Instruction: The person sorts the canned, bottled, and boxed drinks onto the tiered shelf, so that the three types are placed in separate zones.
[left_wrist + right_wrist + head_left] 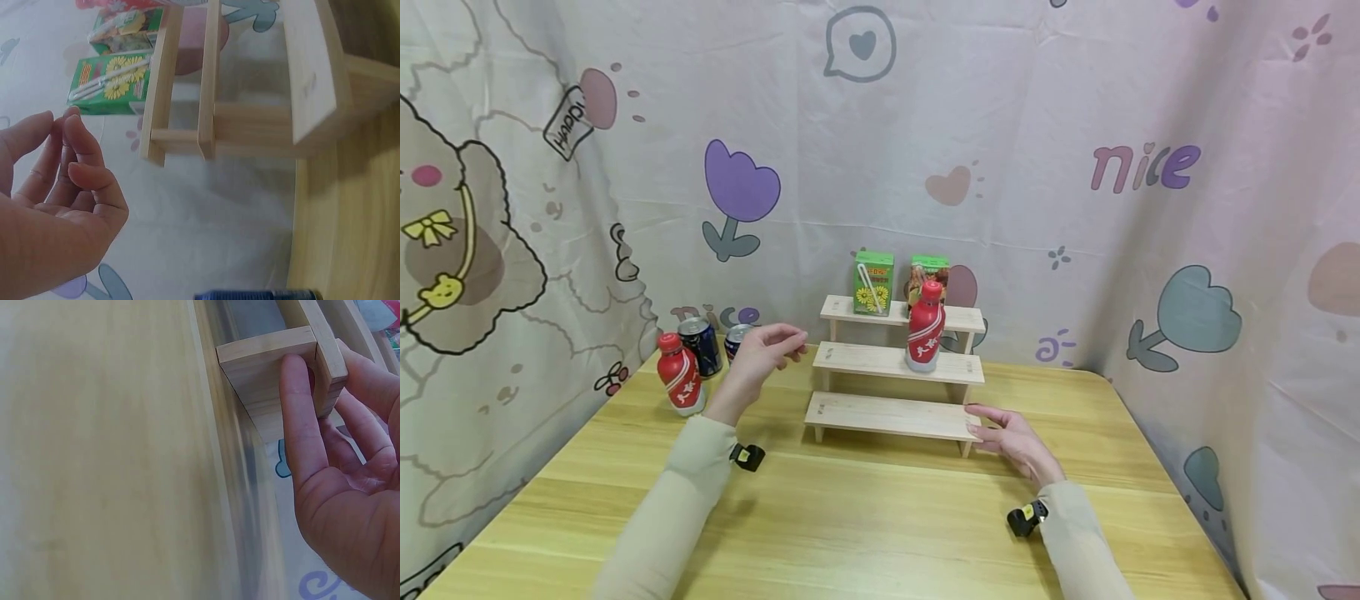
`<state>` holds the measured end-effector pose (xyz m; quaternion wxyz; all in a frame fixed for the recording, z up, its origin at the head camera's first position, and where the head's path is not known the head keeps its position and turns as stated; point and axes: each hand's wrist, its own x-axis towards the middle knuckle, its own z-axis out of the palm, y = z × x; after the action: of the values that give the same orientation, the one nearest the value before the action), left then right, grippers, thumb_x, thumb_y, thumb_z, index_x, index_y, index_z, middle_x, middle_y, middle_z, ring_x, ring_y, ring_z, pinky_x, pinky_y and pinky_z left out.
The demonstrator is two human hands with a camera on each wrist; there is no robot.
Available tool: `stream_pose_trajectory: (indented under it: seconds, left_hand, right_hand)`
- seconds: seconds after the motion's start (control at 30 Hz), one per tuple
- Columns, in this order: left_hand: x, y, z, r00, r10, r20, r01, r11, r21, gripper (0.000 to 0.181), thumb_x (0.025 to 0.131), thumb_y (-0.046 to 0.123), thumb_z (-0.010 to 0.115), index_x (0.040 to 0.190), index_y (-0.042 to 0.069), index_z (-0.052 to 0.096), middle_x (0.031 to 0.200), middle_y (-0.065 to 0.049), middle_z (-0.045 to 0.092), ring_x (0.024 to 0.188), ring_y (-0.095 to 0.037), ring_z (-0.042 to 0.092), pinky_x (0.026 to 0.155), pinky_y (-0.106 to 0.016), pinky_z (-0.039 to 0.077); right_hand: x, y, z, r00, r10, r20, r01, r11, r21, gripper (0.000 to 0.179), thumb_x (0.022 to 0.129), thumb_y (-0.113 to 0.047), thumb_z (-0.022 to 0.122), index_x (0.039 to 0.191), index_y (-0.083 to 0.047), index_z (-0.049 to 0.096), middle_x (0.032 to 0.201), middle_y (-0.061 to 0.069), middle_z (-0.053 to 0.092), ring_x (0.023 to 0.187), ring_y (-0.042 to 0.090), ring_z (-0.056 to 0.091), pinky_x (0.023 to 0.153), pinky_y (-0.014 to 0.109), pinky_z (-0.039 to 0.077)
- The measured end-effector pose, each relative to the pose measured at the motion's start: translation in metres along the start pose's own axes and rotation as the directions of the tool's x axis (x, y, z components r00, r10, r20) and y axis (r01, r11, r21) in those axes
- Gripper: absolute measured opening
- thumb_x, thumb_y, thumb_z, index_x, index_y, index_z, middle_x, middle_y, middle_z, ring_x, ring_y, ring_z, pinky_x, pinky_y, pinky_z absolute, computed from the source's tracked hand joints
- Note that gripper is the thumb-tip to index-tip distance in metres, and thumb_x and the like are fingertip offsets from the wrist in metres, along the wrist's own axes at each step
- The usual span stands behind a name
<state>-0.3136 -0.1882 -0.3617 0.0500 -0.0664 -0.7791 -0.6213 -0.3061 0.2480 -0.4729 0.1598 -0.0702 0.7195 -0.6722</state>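
The left hand (766, 350) is hanging in the air, fingers loosely bent, holding nothing. The right hand (1013, 440) is gripping the wooden shelf (887, 415) by its bottom step. Between the hands, two green boxes (873, 285) and one red bottle (925, 335) are standing on it. Another red bottle (681, 379) and two cans (702, 348) are standing left of the left hand, which is partly hiding one can.
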Motion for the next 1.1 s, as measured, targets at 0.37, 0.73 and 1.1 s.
stream_pose_trajectory:
  seconds: [0.37, 0.73, 1.1]
  left_hand:
    - [-0.018, -0.023, -0.038, 0.997, -0.043, -0.065, 0.036, 0.994, -0.105, 0.011, 0.094, 0.033, 0.067, 0.095, 0.023, 0.07, 0.081, 0.011, 0.07, 0.073, -0.008, 0.061, 0.06, -0.021, 0.047]
    - [-0.023, -0.037, -0.062, 0.958, -0.107, -0.267, 0.024, 0.955, -0.296, 0.005, 0.092, 0.022, 0.07, 0.091, 0.017, 0.071, 0.068, 0.01, 0.069, 0.058, -0.002, 0.058, 0.048, -0.015, 0.043]
    - [-0.021, -0.05, -0.071, 0.862, -0.169, -0.477, -0.034, 0.921, -0.389, 0.022, 0.091, 0.024, 0.071, 0.072, 0.015, 0.074, 0.055, 0.006, 0.063, 0.044, -0.004, 0.05, 0.036, -0.016, 0.033]
  right_hand:
    - [-0.001, -0.002, 0.001, 1.0, -0.007, 0.0, 0.007, 1.0, 0.012, 0.058, 0.093, -0.003, 0.063, 0.145, 0.006, 0.039, 0.16, 0.025, 0.018, 0.102, 0.016, 0.068, 0.094, 0.037, 0.054]
    - [0.0, -0.001, -0.001, 1.0, -0.008, 0.004, 0.008, 1.0, 0.027, 0.058, 0.093, -0.003, 0.063, 0.145, 0.006, 0.038, 0.159, 0.026, 0.019, 0.102, 0.016, 0.068, 0.095, 0.038, 0.053]
    - [-0.001, -0.002, 0.0, 1.0, -0.008, 0.004, 0.007, 0.999, 0.032, 0.058, 0.093, -0.003, 0.063, 0.145, 0.007, 0.037, 0.161, 0.025, 0.014, 0.102, 0.015, 0.068, 0.094, 0.036, 0.054]
